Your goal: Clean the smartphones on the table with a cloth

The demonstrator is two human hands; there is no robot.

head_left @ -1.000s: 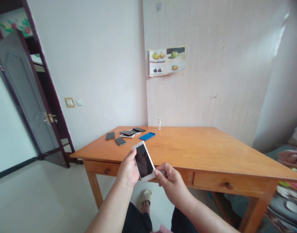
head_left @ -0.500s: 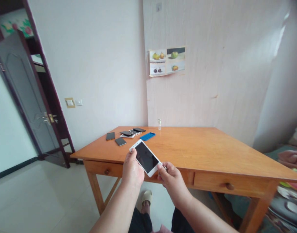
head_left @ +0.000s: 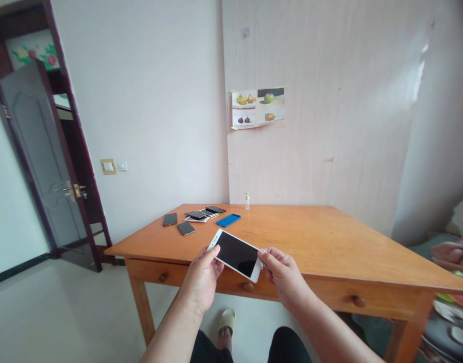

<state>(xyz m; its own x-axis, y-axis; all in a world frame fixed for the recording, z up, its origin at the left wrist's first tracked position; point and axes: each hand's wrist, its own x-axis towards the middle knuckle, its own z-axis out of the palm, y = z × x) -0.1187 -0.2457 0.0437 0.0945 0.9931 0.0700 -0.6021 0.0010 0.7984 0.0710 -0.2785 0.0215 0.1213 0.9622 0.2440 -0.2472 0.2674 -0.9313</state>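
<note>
Between my two hands, in front of the wooden table's near edge, is a white smartphone with a dark screen facing up toward me. It is tilted, its left end higher than its right. My left hand is closed on the phone's left end, thumb on the front rim. My right hand pinches the right end with the thumb at the screen's corner. The right fingers behind the phone are partly hidden. On the table beyond lie a blue phone case and a dark phone.
A wooden table with drawers stands before me. Toward its back left lie another dark phone and a small pile of phones. A small pump bottle stands near the wall. Clutter sits at the right.
The phone has turned closer to level, its right end rising and shifting right along with my right hand. My view has tilted slightly upward. Both hands still hold the phone.
</note>
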